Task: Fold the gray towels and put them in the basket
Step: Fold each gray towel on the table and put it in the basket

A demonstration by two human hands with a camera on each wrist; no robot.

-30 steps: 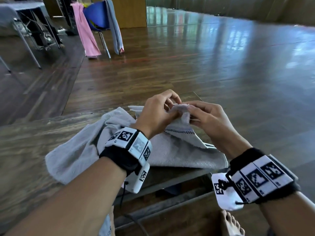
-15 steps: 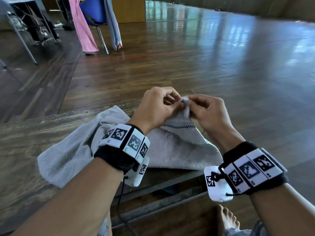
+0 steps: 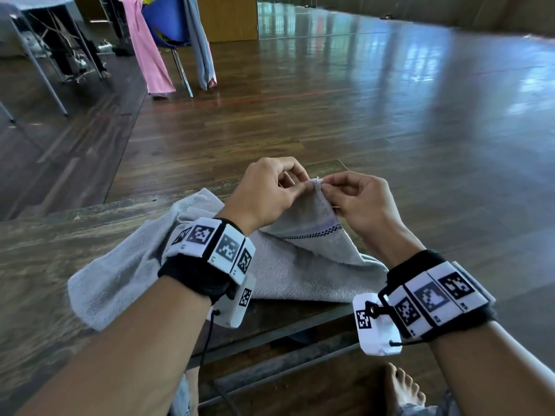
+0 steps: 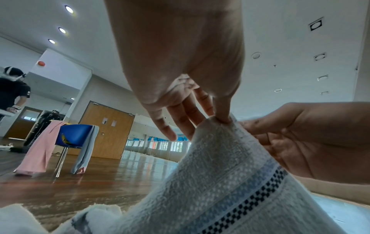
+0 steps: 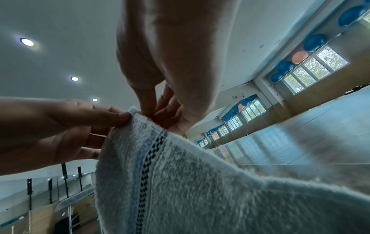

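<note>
Pinching one raised corner of the gray towel between left hand and right hand, probably to locate its edges for folding; rest lies bunched on the tabletop. Basket unseen.

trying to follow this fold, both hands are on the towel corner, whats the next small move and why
Probably slide the right hand along the hem to find the next corner. Both it and the left hand pinch one raised corner of the gray towel, whose rest lies rumpled on the wooden table.
</note>
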